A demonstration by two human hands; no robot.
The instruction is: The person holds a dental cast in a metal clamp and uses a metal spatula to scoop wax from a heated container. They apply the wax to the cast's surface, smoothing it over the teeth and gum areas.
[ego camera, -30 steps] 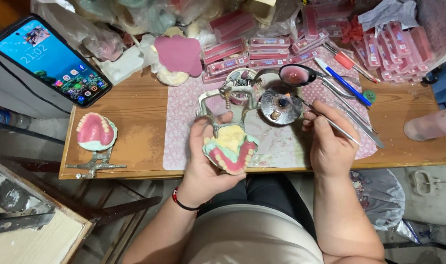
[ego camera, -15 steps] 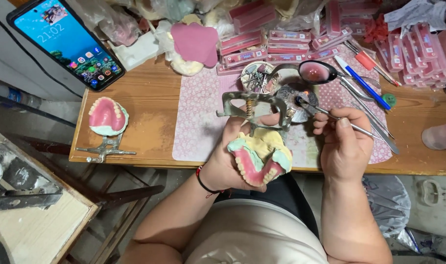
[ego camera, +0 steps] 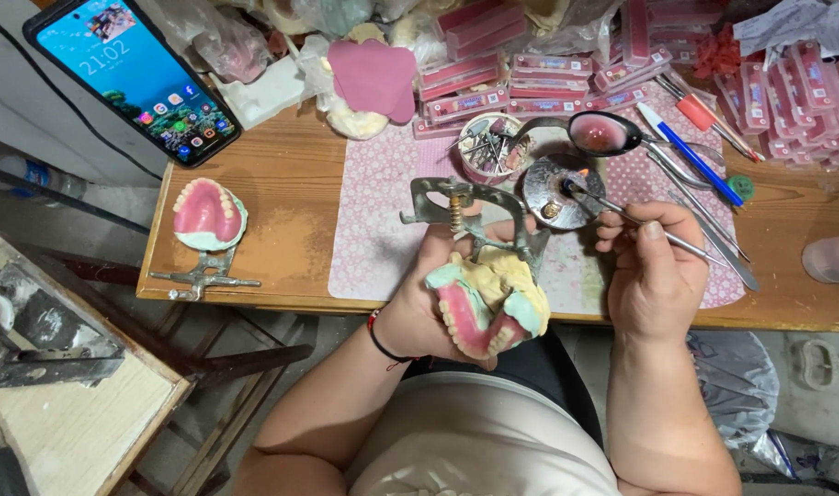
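Observation:
My left hand (ego camera: 418, 310) grips a denture model (ego camera: 488, 308) of pink wax gums, white teeth and yellow plaster, mounted in a metal articulator (ego camera: 461, 207), held over the table's front edge. My right hand (ego camera: 654, 280) holds a thin metal wax tool (ego camera: 635, 220) like a pen. Its tip lies at a small flame on a round metal burner (ego camera: 553, 191) on the pink patterned mat (ego camera: 374, 216).
A second denture on an articulator (ego camera: 208, 220) stands at the table's left front. A smartphone (ego camera: 130, 73) leans at the back left. Pink tooth-card boxes (ego camera: 521, 78), a tin of burs (ego camera: 488, 147), a spoon (ego camera: 603, 133) and pens (ego camera: 686, 152) crowd the back. A wooden stand (ego camera: 66, 404) is lower left.
My left hand has brought the denture model lower and nearer to me. My right hand has moved the tool's tip to the burner flame. The view has shifted right.

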